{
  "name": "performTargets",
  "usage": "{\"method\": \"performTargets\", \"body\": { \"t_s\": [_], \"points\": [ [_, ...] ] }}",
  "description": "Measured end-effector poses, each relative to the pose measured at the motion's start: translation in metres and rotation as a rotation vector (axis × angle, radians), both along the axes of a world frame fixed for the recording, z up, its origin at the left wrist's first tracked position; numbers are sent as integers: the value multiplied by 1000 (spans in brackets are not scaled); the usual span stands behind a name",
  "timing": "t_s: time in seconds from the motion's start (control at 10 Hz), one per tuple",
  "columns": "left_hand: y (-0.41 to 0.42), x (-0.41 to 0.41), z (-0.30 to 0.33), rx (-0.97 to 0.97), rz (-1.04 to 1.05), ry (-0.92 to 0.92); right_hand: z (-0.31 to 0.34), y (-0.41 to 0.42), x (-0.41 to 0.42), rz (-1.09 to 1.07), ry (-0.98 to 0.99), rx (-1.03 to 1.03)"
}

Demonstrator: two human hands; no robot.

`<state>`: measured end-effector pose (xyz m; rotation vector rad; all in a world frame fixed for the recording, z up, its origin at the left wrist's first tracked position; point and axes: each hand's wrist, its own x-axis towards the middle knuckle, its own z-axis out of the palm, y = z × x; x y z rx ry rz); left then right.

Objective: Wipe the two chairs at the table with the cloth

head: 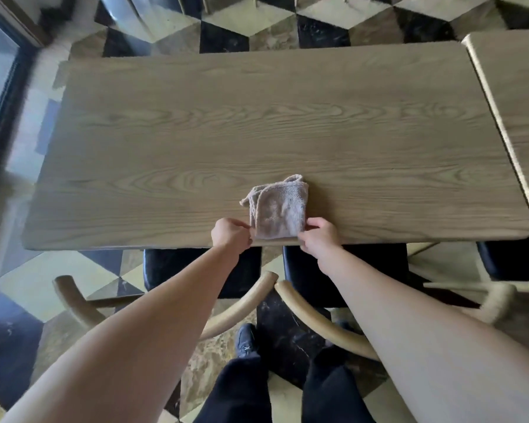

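Observation:
A folded beige cloth [277, 207] lies on the wooden table [196, 132] near its front edge. My left hand [231, 232] pinches the cloth's near left corner and my right hand [318, 235] pinches its near right corner. Two chairs are pushed under the table in front of me. The left chair [177, 267] has a black seat and a curved pale wooden backrest. The right chair [364, 270] matches it, and its backrest almost touches the left one. My forearms hide part of both seats.
A second wooden table [519, 96] adjoins on the right, with another black-seated chair [513, 261] under it. The floor has a black, cream and brown diamond pattern. A dark window frame [9, 96] runs along the left. My legs and a shoe stand behind the backrests.

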<state>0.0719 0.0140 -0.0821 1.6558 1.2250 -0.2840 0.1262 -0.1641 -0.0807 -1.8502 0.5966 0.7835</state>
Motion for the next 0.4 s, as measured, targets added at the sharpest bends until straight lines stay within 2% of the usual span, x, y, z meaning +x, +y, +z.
{"method": "performTargets", "body": {
  "t_s": [0.1, 0.2, 0.4],
  "points": [
    [10, -13, -1, -22, -24, 2, 3, 5, -19, -40, 3, -16],
    [17, -18, 5, 13, -159, 2, 10, 8, -29, 6, 15, -25],
    [17, -28, 29, 188, -680, -9, 47, 5, -36, 218, 89, -118]
  ]
}}
